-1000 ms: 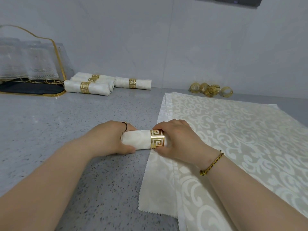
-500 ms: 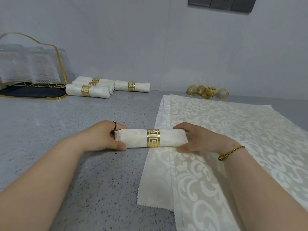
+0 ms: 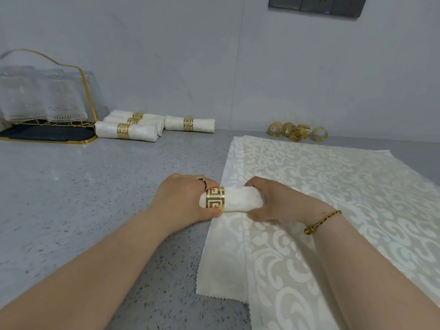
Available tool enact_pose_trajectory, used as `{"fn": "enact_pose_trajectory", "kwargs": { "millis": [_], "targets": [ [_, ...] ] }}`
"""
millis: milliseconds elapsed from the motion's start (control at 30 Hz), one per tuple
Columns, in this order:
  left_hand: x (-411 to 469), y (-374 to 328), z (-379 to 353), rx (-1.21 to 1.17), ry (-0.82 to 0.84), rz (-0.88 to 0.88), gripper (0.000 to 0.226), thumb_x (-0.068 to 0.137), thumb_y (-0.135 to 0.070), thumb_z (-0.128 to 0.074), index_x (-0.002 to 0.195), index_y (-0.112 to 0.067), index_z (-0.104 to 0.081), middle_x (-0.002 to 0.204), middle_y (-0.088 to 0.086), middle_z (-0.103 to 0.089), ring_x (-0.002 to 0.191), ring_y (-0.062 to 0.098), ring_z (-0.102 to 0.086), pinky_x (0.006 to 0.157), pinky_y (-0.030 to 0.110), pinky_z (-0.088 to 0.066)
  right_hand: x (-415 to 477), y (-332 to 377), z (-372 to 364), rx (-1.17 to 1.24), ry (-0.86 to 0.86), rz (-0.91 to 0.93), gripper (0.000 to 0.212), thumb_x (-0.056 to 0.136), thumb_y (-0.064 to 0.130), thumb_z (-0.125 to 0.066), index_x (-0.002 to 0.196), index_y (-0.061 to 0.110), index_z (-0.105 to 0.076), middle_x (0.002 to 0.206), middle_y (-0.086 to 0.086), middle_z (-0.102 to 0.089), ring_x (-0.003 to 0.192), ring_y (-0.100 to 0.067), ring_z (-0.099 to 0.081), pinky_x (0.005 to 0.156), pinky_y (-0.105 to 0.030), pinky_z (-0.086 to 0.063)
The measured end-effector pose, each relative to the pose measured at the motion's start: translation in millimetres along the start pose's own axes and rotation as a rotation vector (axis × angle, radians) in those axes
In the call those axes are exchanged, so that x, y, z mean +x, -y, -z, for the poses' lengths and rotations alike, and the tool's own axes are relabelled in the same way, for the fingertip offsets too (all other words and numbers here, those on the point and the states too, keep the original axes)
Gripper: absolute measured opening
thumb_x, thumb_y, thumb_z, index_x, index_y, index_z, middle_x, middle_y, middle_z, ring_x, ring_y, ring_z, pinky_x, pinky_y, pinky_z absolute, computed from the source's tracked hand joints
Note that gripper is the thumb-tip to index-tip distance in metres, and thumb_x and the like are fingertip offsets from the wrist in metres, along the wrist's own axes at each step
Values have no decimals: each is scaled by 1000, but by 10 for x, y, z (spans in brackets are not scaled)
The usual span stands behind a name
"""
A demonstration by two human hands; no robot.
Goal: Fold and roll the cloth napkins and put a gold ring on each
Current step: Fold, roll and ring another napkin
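A rolled cream napkin [image 3: 241,200] lies across the left edge of the flat napkins [image 3: 321,201]. A gold ring [image 3: 215,199] with a key pattern sits near the roll's left end. My left hand [image 3: 182,201] grips the roll at that end, fingers touching the ring. My right hand [image 3: 281,202] holds the roll's right end. Several finished ringed rolls [image 3: 133,129] lie at the back left, and a further finished roll [image 3: 189,124] lies just to their right. Loose gold rings [image 3: 297,132] lie by the wall.
A gold wire rack with upturned glasses [image 3: 45,98] stands on a dark tray [image 3: 47,135] at the far left. The grey speckled counter [image 3: 83,186] spreads to the left. A wall rises behind, with a socket panel [image 3: 316,4] at the top.
The roll has shifted right onto the flat napkins. The ring now sits near the roll's left end instead of its middle. My left hand covers more of that end.
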State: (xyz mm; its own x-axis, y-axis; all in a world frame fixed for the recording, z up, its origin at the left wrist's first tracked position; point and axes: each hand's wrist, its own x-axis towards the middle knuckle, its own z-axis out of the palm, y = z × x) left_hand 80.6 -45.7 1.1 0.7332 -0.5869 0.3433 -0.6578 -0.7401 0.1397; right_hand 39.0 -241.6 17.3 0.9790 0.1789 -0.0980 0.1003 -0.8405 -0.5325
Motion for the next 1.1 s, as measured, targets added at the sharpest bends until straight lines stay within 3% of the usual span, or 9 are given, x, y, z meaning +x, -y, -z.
{"fn": "enact_pose_trajectory", "kwargs": {
  "millis": [67, 200, 300, 367, 500, 600, 667, 933, 1100],
  "targets": [
    [-10, 12, 7, -5, -2, -4, 47, 78, -56, -58, 121, -40, -50, 117, -19, -57, 101, 5, -51, 66, 17, -25, -2, 2, -5, 27, -1, -6, 34, 79, 13, -65, 105, 24, -46, 80, 13, -51, 47, 5, -54, 46, -7, -41],
    [-16, 22, 22, 5, -4, 2, 46, 78, -56, -58, 121, -41, -50, 117, -20, -57, 100, 4, -50, 71, 19, -23, -7, 9, -4, 51, -13, -7, 33, 79, 12, -65, 106, 21, -49, 86, 10, -53, 53, 4, -54, 48, -7, -41],
    [-15, 39, 36, -8, -1, 8, 44, 77, -55, -59, 119, -41, -52, 115, -19, -58, 98, 4, -51, 61, 12, -25, 7, -3, -10, 25, -21, -9, 30, 79, 12, -64, 102, 24, -49, 101, 3, -55, 79, -6, -57, 68, -16, -45],
    [-16, 55, 34, -14, 1, 17, 44, 77, -54, -59, 118, -40, -52, 115, -18, -58, 100, 5, -52, 62, 2, -16, -8, 7, -4, 33, -18, -29, 36, 78, 14, -66, 108, 25, -48, 110, 0, -55, 95, -19, -58, 80, -26, -48],
    [-1, 33, 26, -6, 3, 21, 48, 75, -59, -58, 119, -40, -52, 115, -17, -58, 100, 5, -52, 62, 15, -26, 8, 99, -83, -81, -65, 29, 69, 74, 24, -73, 133, 25, -37, 124, 8, -44, 112, -13, -46, 97, -25, -37],
    [-4, 25, 21, -18, 1, 18, 55, 68, -66, -54, 117, -40, -54, 113, -17, -59, 98, 5, -53, 59, 6, -24, 112, 163, -199, -202, -249, 175, 47, 73, 22, -71, 117, 18, -55, 117, 3, -55, 109, -15, -47, 99, -29, -33],
    [-10, 42, 24, -36, 11, 36, 48, 74, -58, -61, 118, -39, -53, 114, -17, -59, 99, 6, -53, 61, 3, -21, 143, 147, -221, -213, -292, 195, 36, 74, 19, -69, 109, 15, -61, 111, 1, -59, 106, -18, -50, 97, -30, -33],
    [-18, 70, 40, -62, 20, 47, 48, 74, -52, -64, 119, -39, -53, 117, -18, -58, 101, 6, -53, 67, 16, -28, 189, 105, -242, -175, -320, 229, 29, 76, 9, -64, 105, 8, -64, 111, -4, -63, 106, -23, -56, 99, -37, -35],
    [-26, 85, 42, -62, 21, 47, 44, 75, -52, -64, 116, -36, -56, 114, -16, -59, 98, 7, -54, 62, 1, -19, 191, 96, -231, -184, -307, 232, 28, 76, 10, -65, 105, 7, -64, 113, -4, -63, 107, -23, -55, 99, -35, -34]
  ]
}}
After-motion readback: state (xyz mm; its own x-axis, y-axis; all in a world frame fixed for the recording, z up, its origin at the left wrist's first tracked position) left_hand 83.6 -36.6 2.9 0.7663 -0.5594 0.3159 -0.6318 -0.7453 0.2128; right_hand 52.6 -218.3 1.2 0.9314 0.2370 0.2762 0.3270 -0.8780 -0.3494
